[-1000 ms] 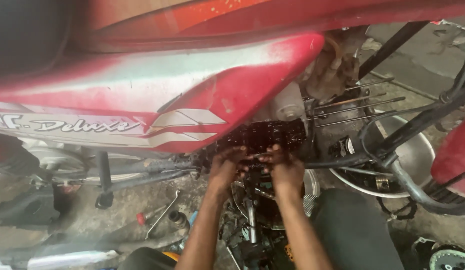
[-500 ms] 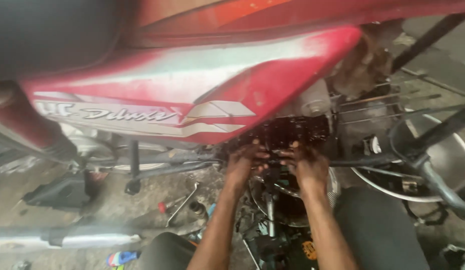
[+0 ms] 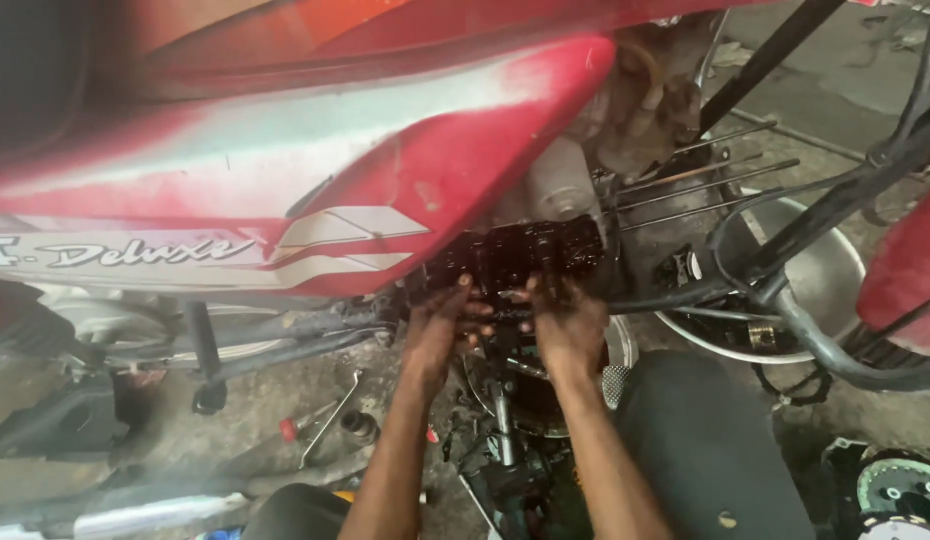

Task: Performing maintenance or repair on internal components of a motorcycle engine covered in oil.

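A red motorcycle body panel (image 3: 315, 190) fills the upper left. Below its front end sits a dark, oily engine block (image 3: 515, 255) with its cover off. My left hand (image 3: 440, 325) and my right hand (image 3: 565, 320) both reach up and press their fingers against the lower edge of that block, side by side. Whether either hand grips a small part is hidden by grease and shadow. Long bare studs (image 3: 705, 170) stick out to the right of the block.
A round metal basin (image 3: 835, 250) lies on the ground at right behind black cables (image 3: 785, 300). A red-handled screwdriver (image 3: 305, 425) and a spanner (image 3: 335, 420) lie on the dirty floor at lower left. My dark-clothed knee (image 3: 705, 450) is at lower right.
The view has swung sideways and back, so the bike shifts in frame. Both hands stay pressed on the engine block's lower edge with little visible movement.
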